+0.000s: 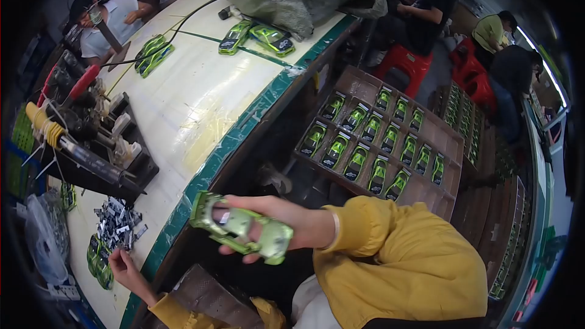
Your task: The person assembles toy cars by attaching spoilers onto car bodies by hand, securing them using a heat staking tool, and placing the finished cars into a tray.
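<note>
My right hand (286, 216) is closed around a green toy car body shell (244, 225), held in the air in front of the bench edge. The shell's hollow inside seems to face me, slightly blurred. Down at the left, my left hand (127, 273) is over the bench with its fingertips drawn together; whether a small part is between them I cannot make out. Just above those fingertips lies a pile of small silver-and-black parts (119, 222). Beside the hand, several green car shells (97, 262) lie on the bench.
A soldering iron (79, 152) with a yellow grip rests in a dark fixture. More green shells (256, 38) lie across the white bench (201, 97). To the right, a brown divided tray (365, 82) holds several green cars. Red stools (405, 67) and other people are beyond.
</note>
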